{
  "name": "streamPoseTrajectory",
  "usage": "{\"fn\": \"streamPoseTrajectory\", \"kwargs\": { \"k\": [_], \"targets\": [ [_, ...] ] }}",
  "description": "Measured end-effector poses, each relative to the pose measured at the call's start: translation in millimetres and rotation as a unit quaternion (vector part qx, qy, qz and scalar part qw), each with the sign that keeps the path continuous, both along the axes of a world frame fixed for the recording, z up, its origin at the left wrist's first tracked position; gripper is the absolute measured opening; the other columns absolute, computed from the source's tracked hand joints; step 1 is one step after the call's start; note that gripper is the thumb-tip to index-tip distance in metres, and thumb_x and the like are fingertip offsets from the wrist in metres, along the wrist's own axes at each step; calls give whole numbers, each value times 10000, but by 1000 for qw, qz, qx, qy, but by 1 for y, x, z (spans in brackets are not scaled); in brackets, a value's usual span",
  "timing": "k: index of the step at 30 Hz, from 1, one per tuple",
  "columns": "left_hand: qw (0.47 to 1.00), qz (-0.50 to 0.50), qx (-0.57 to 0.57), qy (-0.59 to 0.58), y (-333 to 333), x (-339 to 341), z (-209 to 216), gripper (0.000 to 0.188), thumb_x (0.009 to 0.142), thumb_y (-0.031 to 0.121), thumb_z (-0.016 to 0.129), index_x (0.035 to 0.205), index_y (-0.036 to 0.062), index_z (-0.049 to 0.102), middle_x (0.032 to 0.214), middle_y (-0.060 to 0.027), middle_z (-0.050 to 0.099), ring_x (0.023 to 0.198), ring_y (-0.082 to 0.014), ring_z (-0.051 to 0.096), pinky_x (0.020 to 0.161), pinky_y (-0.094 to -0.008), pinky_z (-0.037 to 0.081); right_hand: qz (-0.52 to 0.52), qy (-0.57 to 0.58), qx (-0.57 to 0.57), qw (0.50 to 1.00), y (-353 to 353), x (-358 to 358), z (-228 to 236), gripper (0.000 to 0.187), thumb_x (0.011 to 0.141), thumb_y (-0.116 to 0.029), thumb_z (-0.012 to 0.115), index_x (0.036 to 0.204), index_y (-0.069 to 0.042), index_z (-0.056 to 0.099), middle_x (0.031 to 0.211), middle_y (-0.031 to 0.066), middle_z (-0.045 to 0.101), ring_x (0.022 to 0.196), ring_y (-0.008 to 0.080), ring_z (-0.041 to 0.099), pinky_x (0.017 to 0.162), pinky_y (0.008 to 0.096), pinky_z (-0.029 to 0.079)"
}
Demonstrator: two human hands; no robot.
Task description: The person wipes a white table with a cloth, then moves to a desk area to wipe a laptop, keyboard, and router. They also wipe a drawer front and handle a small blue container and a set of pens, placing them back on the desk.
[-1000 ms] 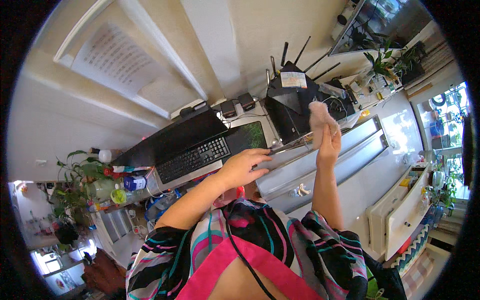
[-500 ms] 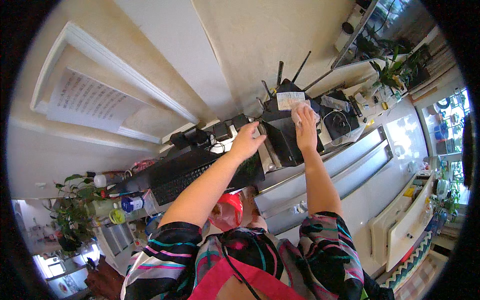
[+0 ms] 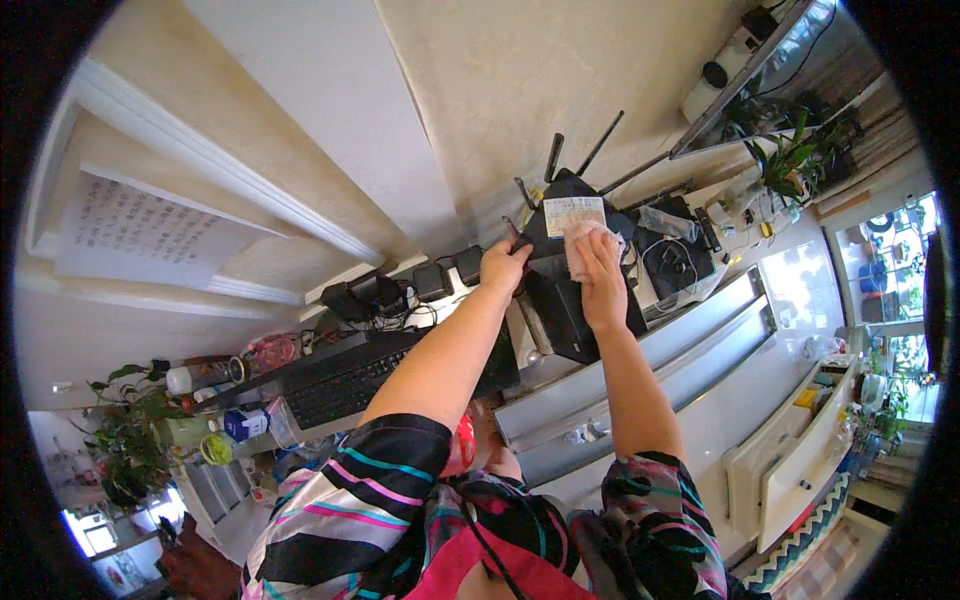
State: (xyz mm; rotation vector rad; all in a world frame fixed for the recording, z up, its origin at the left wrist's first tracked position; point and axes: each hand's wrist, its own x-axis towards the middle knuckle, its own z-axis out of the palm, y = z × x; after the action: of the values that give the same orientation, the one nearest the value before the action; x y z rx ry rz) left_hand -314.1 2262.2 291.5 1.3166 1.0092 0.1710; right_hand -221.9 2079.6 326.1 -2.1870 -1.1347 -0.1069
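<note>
A black router (image 3: 571,187) with several upright antennas and a white paper label (image 3: 574,216) on its top sits by the wall, above a black box (image 3: 566,312). My right hand (image 3: 604,283) presses a pale pinkish cloth (image 3: 583,245) onto the router, over the lower edge of the label. At the router's left corner, beside the nearest antenna, my left hand (image 3: 503,266) has its fingers closed on the edge. Exactly which part they pinch is partly hidden.
Left of the box lie a black keyboard (image 3: 345,385), black adapters (image 3: 432,282) and tangled cables. On the right are a black device (image 3: 672,262) with a white cable and a potted plant (image 3: 785,165). A grey-fronted drawer unit (image 3: 640,370) runs below. Written paper (image 3: 150,225) hangs on the wall.
My left hand has moved from hovering with its fingers apart to closing at the router's corner. My right hand has slid the cloth slightly left and down across the router.
</note>
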Motion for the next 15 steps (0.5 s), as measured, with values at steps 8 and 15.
{"fn": "streamPoseTrajectory", "kwargs": {
  "k": [8, 15],
  "targets": [
    [984, 22, -143, -100, 7, -5, -8, 253, 985, 143, 635, 1184, -12, 654, 1004, -80, 703, 809, -183, 688, 735, -297, 589, 85, -83, -33, 992, 34, -19, 2, 457, 842, -30, 573, 1280, -114, 669, 1446, 38, 568, 1439, 308, 416, 1189, 459, 329],
    [989, 37, -126, -66, 4, -8, -1, 517, 927, 176, 753, 1354, -44, 561, 1020, -100, 696, 759, -185, 692, 683, -307, 600, 21, -10, -56, 998, -93, -64, -20, 436, 853, -3, 554, 1259, -97, 681, 1446, 100, 579, 1416, 330, 462, 1176, 484, 353]
  ]
}}
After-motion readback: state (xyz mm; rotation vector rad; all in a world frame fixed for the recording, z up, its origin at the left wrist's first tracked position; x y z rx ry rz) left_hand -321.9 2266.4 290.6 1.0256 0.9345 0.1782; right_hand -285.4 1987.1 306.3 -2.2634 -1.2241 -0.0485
